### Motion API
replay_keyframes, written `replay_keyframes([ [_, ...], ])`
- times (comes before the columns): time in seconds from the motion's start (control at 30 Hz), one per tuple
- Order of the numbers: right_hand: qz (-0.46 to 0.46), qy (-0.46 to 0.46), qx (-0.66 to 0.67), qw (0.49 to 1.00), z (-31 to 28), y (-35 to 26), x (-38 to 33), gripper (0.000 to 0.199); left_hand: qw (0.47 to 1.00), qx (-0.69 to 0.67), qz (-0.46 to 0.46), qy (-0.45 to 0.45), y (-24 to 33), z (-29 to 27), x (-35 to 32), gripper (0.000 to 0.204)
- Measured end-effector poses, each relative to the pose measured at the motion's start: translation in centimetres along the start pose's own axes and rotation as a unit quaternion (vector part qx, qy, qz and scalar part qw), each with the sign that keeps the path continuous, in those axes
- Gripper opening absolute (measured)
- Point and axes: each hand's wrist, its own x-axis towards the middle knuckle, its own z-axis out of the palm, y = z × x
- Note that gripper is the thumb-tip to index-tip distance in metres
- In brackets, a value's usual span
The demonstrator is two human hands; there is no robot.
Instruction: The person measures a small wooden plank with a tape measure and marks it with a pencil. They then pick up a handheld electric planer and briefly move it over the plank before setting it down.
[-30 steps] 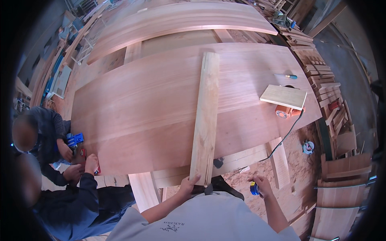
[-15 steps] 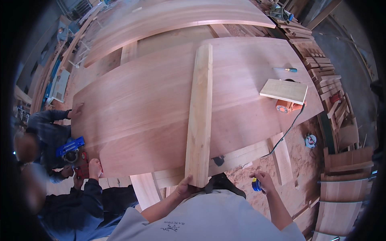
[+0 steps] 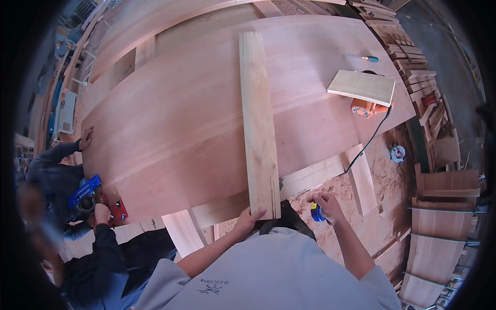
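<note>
A long pale wooden plank (image 3: 259,124) stretches away from me over a large reddish plywood sheet (image 3: 175,144). My left hand (image 3: 249,222) grips the plank's near end at its left edge, close to my waist. Thin dark lines run along the plank near that end. To the right of the plank and beyond the sheet's near edge, my right hand (image 3: 328,207) is closed round a blue tape measure (image 3: 317,212), apart from the wood.
An orange power saw (image 3: 365,108) rests under a small board (image 3: 362,87), with a dark cord trailing toward me. Beyond it lies a screwdriver (image 3: 366,58). Two people at the left have hands by the sheet's edge, near blue (image 3: 86,190) and red (image 3: 119,211) tools. Timber stacks (image 3: 439,206) line the right.
The plank has turned, its near end shifting right and its far end left. My right hand has come slightly inward with the tape measure. The whole view has shifted as my head moved.
</note>
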Motion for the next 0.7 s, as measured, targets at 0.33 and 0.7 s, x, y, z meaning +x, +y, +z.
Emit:
replay_keyframes([
  [0.33, 0.013, -0.002, 0.002, 1.0, -0.2, -0.6, 0.7, 0.038, 0.999, 0.037, -0.005, -0.029, 1.2, 0.9, 1.0, 0.064],
  [0.7, -0.017, 0.008, 0.006, 1.0, 0.2, 1.2, 0.8, 0.032, 0.996, -0.071, -0.008, -0.052, 1.8, 1.6, 2.8, 0.055],
])
